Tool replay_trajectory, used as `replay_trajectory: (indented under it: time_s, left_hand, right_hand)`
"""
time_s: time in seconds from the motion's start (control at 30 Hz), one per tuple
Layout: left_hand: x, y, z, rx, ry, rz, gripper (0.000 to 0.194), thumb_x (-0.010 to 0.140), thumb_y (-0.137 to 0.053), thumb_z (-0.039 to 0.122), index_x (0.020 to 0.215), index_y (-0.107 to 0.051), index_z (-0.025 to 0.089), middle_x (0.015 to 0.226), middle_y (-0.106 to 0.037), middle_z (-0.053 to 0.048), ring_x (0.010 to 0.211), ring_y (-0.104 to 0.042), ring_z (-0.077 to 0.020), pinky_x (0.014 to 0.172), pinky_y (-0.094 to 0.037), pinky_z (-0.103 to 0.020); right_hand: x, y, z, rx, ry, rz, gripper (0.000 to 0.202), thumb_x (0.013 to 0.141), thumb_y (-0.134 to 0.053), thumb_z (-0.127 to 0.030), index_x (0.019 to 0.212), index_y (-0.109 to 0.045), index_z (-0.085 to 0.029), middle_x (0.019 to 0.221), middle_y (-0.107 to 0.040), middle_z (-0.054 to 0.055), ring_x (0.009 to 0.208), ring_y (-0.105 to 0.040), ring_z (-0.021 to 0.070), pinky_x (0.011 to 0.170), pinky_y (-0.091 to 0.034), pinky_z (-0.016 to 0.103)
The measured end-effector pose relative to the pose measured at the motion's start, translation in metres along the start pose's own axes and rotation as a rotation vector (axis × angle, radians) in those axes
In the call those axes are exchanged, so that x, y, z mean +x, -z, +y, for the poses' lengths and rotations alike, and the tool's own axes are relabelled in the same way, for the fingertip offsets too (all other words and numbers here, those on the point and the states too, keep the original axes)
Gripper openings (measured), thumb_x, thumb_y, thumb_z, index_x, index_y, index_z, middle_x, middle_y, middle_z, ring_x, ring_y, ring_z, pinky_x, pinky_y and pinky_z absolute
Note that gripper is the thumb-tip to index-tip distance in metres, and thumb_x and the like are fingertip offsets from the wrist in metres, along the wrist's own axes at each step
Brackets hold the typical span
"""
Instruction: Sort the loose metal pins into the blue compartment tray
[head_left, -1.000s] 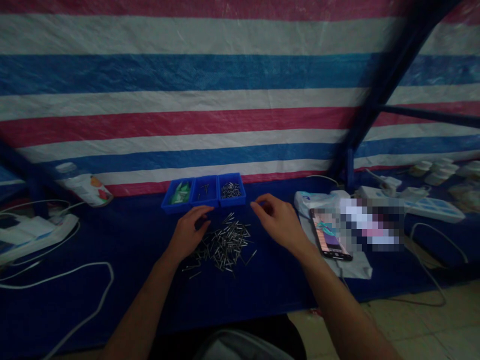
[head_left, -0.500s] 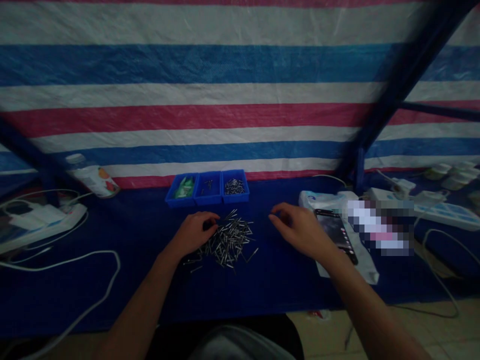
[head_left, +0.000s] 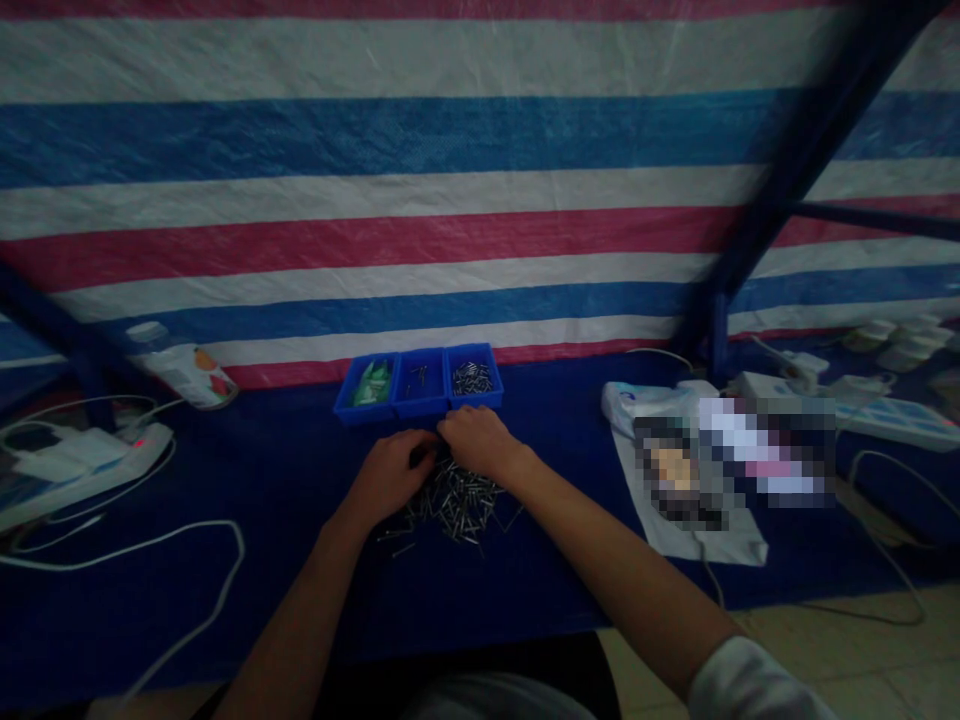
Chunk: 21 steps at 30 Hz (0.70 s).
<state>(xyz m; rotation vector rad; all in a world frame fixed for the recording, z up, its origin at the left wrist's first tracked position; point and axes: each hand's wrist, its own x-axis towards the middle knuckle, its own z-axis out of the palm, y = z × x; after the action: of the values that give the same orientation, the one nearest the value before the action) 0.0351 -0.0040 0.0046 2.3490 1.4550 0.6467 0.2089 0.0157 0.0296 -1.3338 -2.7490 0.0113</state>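
Observation:
A loose pile of thin metal pieces, like screws or nails [head_left: 463,505], lies on the blue table. My left hand [head_left: 397,468] is at the pile's upper left edge, thumb and fingers nearly together; whatever is between them is too dark to make out. My right hand [head_left: 476,440] reaches over the pile's top, fingers bent down beside my left fingertips, which are partly hidden. Just behind my hands stand three joined blue trays: the left tray [head_left: 341,402] holds green and white packets, the middle tray [head_left: 420,406] a few metal pieces, the right tray [head_left: 474,398] many.
A bottle [head_left: 187,370] leans at the back left, near a power strip [head_left: 142,452] with white cables. On the right, a white plastic sheet [head_left: 731,545] lies under blurred items. Another power strip [head_left: 900,418] and small jars [head_left: 911,343] are farther right. Striped sheeting [head_left: 465,240] hangs behind.
My right hand has moved left from beside the phone to the top of the pile, meeting my left hand. My left hand has stayed at the pile's edge.

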Motion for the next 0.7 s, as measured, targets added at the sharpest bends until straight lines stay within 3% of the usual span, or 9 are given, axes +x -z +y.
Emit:
replay_trajectory:
  time_s: [0.27, 0.43, 0.7]
  left_hand:
    - [0.000, 0.002, -0.001, -0.028, 0.012, 0.124, 0.022, 0.089, -0.052, 0.027, 0.101, -0.068, 0.020, 0.098, -0.073, -0.005, 0.088, -0.068, -0.0214, 0.081, -0.050, -0.033]
    - [0.001, 0.003, -0.001, -0.006, 0.019, 0.182, 0.023, 0.089, -0.051, 0.029, 0.098, -0.070, 0.020, 0.097, -0.074, -0.006, 0.087, -0.069, -0.0221, 0.079, -0.052, -0.033]
    - [0.001, 0.005, -0.001, -0.036, 0.006, 0.228, 0.023, 0.089, -0.052, 0.032, 0.097, -0.070, 0.020, 0.093, -0.075, -0.005, 0.083, -0.069, -0.0212, 0.080, -0.053, -0.033]
  right_hand:
    - [0.003, -0.008, 0.003, -0.030, 0.027, 0.020, 0.025, 0.091, -0.047, -0.014, 0.108, -0.066, -0.014, 0.107, -0.069, 0.015, 0.103, -0.063, 0.0261, 0.084, -0.048, 0.038]
    - [-0.002, -0.002, 0.007, 0.057, 0.045, 0.048, 0.023, 0.089, -0.052, -0.015, 0.104, -0.068, -0.014, 0.109, -0.068, 0.013, 0.096, -0.065, 0.0232, 0.082, -0.049, 0.035]
    - [-0.012, 0.003, 0.012, 0.089, 0.086, 0.025, 0.028, 0.089, -0.047, -0.006, 0.100, -0.072, -0.015, 0.108, -0.067, 0.012, 0.097, -0.063, 0.0224, 0.079, -0.047, 0.034]
